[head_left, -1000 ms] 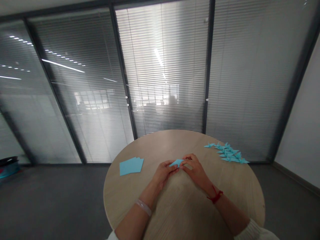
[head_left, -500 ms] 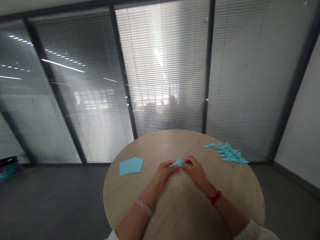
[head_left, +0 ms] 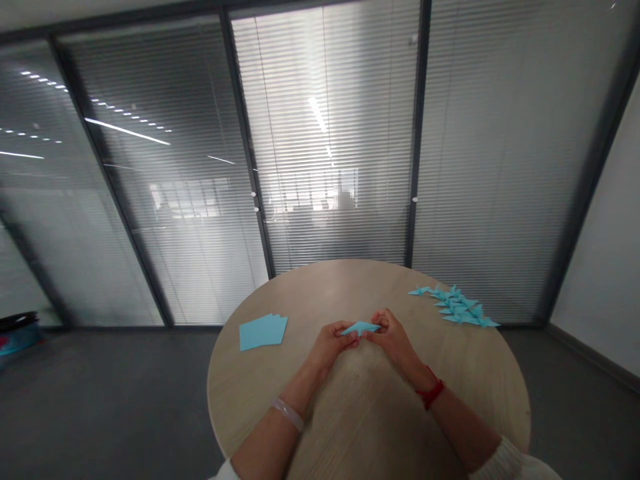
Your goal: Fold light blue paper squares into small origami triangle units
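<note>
Blue paper (head_left: 361, 327), folded into a narrow pointed strip, spans the gap between the two hands, held over the round wooden worktop (head_left: 360, 417). The left hand (head_left: 327, 345) pinches its left end in a narrow grip. The right hand (head_left: 393, 339) holds its right end just as narrowly, with the fingers (head_left: 384, 319) curled over the paper. Near the left hand, a small stack of blue squares (head_left: 263, 332) lies flat on the worktop. Off to the right, folded blue paper cranes (head_left: 455, 305) lie overlapping in a rough row near the far edge. A translucent band (head_left: 287, 414) circles the left wrist, and a red cord (head_left: 430, 393) circles the right. Glass partitions with slatted blinds (head_left: 325, 133) stand beyond the worktop.
</note>
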`<action>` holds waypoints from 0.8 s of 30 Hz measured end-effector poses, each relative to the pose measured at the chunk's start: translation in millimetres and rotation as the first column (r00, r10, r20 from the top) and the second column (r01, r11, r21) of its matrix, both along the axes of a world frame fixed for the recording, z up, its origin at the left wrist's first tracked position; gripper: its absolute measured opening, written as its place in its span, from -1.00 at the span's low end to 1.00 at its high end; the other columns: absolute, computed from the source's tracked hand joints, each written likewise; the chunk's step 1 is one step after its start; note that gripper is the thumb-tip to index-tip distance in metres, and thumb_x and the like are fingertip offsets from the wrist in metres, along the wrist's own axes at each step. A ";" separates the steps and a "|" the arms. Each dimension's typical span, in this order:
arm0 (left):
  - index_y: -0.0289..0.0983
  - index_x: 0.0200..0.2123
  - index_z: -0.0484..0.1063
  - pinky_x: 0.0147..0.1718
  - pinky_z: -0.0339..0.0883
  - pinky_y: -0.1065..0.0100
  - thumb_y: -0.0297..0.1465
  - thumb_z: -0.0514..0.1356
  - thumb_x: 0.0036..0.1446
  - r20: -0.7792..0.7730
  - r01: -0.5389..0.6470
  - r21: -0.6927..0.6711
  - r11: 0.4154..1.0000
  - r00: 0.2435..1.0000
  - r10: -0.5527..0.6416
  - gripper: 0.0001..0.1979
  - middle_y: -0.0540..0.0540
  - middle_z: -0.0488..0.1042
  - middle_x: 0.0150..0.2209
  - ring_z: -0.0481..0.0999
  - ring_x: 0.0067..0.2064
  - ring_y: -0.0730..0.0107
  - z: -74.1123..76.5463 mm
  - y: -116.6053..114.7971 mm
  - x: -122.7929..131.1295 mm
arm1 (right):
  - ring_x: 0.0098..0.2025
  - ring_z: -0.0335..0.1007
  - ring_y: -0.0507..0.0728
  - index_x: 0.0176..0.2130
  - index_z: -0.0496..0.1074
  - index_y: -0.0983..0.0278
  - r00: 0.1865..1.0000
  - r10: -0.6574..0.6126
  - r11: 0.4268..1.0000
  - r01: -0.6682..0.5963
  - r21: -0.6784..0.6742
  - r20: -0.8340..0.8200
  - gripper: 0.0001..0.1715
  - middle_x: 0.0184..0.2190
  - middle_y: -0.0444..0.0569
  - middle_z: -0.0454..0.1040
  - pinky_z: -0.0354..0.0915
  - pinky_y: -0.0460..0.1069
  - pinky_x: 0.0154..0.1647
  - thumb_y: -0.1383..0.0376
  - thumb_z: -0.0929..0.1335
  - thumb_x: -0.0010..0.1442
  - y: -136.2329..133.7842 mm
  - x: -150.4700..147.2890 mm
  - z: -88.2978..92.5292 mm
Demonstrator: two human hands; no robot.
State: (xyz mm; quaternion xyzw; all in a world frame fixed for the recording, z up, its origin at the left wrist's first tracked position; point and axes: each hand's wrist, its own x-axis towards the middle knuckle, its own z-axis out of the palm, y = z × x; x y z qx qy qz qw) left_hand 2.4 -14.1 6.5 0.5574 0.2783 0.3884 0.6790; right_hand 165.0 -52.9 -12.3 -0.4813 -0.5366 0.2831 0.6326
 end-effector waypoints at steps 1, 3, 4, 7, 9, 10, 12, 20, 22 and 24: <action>-0.38 -0.29 0.52 -0.20 0.34 0.35 -0.30 0.42 -0.28 0.000 0.003 0.002 1.000 1.000 -0.003 -0.58 -0.13 0.56 -0.37 0.50 -0.36 0.39 -0.4 0.3 0.1 | -0.48 0.36 0.08 -0.33 0.18 0.21 1.000 0.000 1.000 0.000 0.000 -0.005 -0.54 -0.48 -0.18 0.36 0.30 -0.06 -0.50 0.17 0.46 -0.16 -0.8 -0.7 1.2; -0.38 -0.29 0.52 -0.20 0.34 0.36 -0.29 0.41 -0.26 0.000 0.011 0.008 1.000 1.000 -0.011 -0.58 -0.13 0.55 -0.38 0.50 -0.35 0.38 -0.9 0.9 0.2 | -0.48 0.37 0.08 -0.33 0.18 0.20 1.000 0.012 1.000 -0.012 -0.008 -0.012 -0.53 -0.49 -0.18 0.38 0.30 -0.06 -0.49 0.16 0.46 -0.17 -2.7 -2.1 4.2; -0.38 -0.29 0.52 -0.21 0.34 0.36 -0.28 0.41 -0.25 0.001 0.013 0.008 1.000 1.000 -0.013 -0.59 -0.13 0.55 -0.38 0.50 -0.35 0.38 -1.0 1.1 0.3 | -0.48 0.37 0.09 -0.33 0.18 0.20 1.000 0.019 1.000 -0.019 -0.014 -0.015 -0.53 -0.50 -0.18 0.39 0.30 -0.06 -0.49 0.16 0.46 -0.17 -3.7 -2.7 5.8; -0.38 -0.28 0.52 -0.22 0.33 0.37 -0.28 0.40 -0.23 -0.002 0.014 0.020 1.000 1.000 -0.014 -0.59 -0.12 0.55 -0.39 0.50 -0.37 0.38 -1.1 1.4 0.6 | -0.48 0.38 0.10 -0.34 0.16 0.19 0.999 0.035 0.999 -0.036 -0.039 -0.036 -0.50 -0.51 -0.18 0.41 0.29 -0.05 -0.49 0.13 0.46 -0.19 -6.4 -3.6 9.8; -0.37 -0.26 0.52 -0.25 0.32 0.38 -0.31 0.40 -0.24 -0.023 0.009 0.057 0.998 1.000 -0.008 -0.59 -0.11 0.55 -0.40 0.49 -0.38 0.39 -1.1 1.2 0.9 | -0.48 0.39 0.11 -0.33 0.15 0.19 0.997 0.048 0.997 -0.051 -0.063 -0.060 -0.48 -0.51 -0.17 0.43 0.28 -0.05 -0.49 0.12 0.47 -0.20 -7.8 -3.7 11.4; -0.36 -0.26 0.53 -0.27 0.31 0.39 -0.33 0.40 -0.24 -0.038 0.000 0.081 0.997 0.999 0.003 -0.60 -0.10 0.55 -0.40 0.49 -0.39 0.39 -1.0 0.9 1.0 | -0.48 0.39 0.11 -0.33 0.15 0.19 0.996 0.056 0.995 -0.062 -0.075 -0.074 -0.47 -0.50 -0.17 0.44 0.28 -0.05 -0.49 0.12 0.47 -0.21 -8.3 -3.8 11.9; -0.36 -0.28 0.53 -0.31 0.29 0.41 -0.35 0.40 -0.25 -0.059 -0.031 0.121 0.992 0.998 0.038 -0.62 -0.09 0.55 -0.42 0.48 -0.40 0.39 -0.6 -0.1 1.5 | -0.48 0.39 0.10 -0.31 0.14 0.19 0.992 0.075 0.992 -0.085 -0.089 -0.104 -0.45 -0.48 -0.16 0.45 0.27 -0.05 -0.48 0.14 0.47 -0.22 -9.4 -4.1 12.5; -0.36 -0.30 0.53 -0.40 0.26 0.45 -0.40 0.39 -0.25 -0.036 -0.141 0.120 0.983 0.989 0.146 -0.66 -0.06 0.53 -0.49 0.42 -0.47 0.46 1.6 -1.3 2.6 | -0.42 0.42 0.09 -0.26 0.11 0.18 0.956 0.154 0.982 -0.176 -0.068 -0.248 -0.39 -0.43 -0.16 0.47 0.31 -0.04 -0.40 0.21 0.49 -0.23 -9.7 -5.7 11.2; -0.36 -0.28 0.53 -0.41 0.26 0.45 -0.42 0.39 -0.25 -0.030 -0.159 0.120 0.980 0.986 0.164 -0.64 -0.05 0.52 -0.50 0.40 -0.49 0.48 1.4 0.1 1.8 | -0.39 0.44 0.10 -0.25 0.12 0.18 0.949 0.161 0.982 -0.181 -0.051 -0.271 -0.38 -0.42 -0.17 0.46 0.32 -0.04 -0.36 0.21 0.50 -0.24 -9.2 -5.5 10.8; -0.36 -0.26 0.52 -0.42 0.25 0.46 -0.42 0.38 -0.26 -0.031 -0.168 0.118 0.979 0.984 0.173 -0.62 -0.03 0.51 -0.53 0.38 -0.51 0.51 1.2 1.2 0.8 | -0.38 0.44 0.10 -0.25 0.13 0.18 0.948 0.161 0.983 -0.180 -0.047 -0.276 -0.37 -0.42 -0.17 0.45 0.32 -0.04 -0.35 0.21 0.50 -0.25 -9.4 -5.3 11.1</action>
